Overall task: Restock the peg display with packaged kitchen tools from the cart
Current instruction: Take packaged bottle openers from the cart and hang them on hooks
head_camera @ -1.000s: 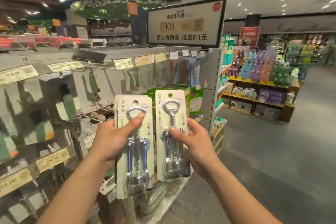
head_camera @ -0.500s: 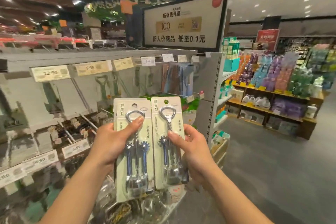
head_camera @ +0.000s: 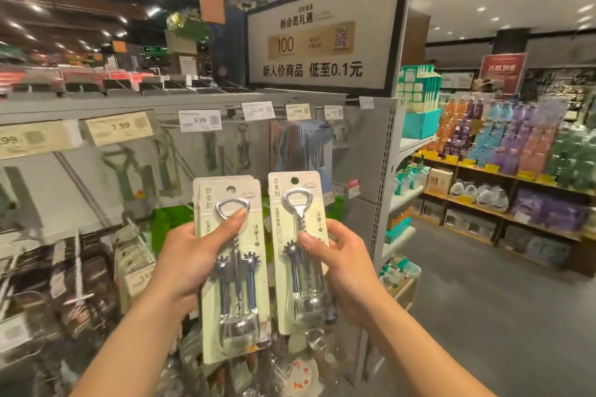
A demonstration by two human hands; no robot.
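Restocking looks unfinished: left hand (head_camera: 190, 258) grips stacked corkscrew packs (head_camera: 235, 296), right hand (head_camera: 345, 264) grips a single corkscrew pack (head_camera: 290, 213), both held before the peg display (head_camera: 106, 177), not yet hung.

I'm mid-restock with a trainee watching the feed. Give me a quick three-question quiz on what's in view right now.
1. True or false: the left hand is empty.
2. Multiple choice: the left pack and the right pack, held by the right hand, each contain: A) a whisk, B) a winged corkscrew, C) a peeler.
3. Fill in: the white price tag just right of the 7.99 tag reads ____.
Key: 1 false, it holds the left pack; 2 B; 3 6.99.
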